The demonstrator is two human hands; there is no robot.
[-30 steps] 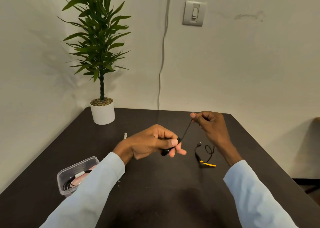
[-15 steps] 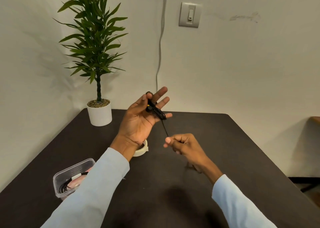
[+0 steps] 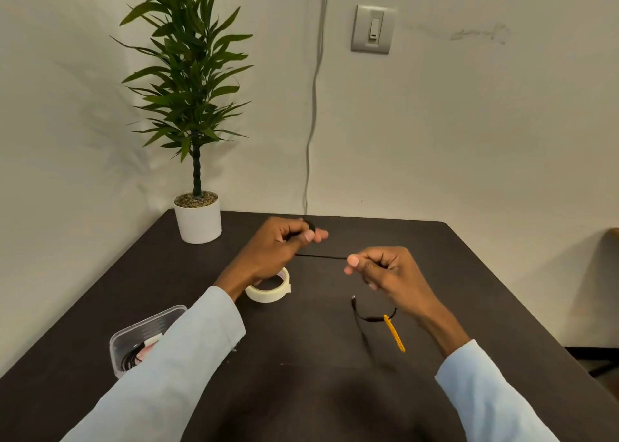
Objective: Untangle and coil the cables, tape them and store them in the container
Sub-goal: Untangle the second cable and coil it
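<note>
The left hand is lifted over the table at about 11 o'clock from the middle of the table, its fingers curled round a small dark bundle of the black cable; the right hand is just to the right of it, at about 1 o'clock, and pinches the same cable between thumb and first finger, the other fingers folded in; between the two hands the cable runs as one short, nearly straight line, and its free end hangs down to the table at 3 o'clock, where a small plug and a yellow tie lie close under the right wrist. I judge the step to be the coiling of this cable on the left hand; to do it well, the right hand should keep a light, even pull, so that each turn lies flat beside the one before, and let the cable slide through the pinch instead of dragging the plug; the loose end could catch on the yellow tie, so it is better to lift it free first. The roll of tape stands under the left wrist, ready for the binding; the plastic container waits at 8 o'clock, partly hidden by the left sleeve, with what seems a coiled cable already inside.
</note>
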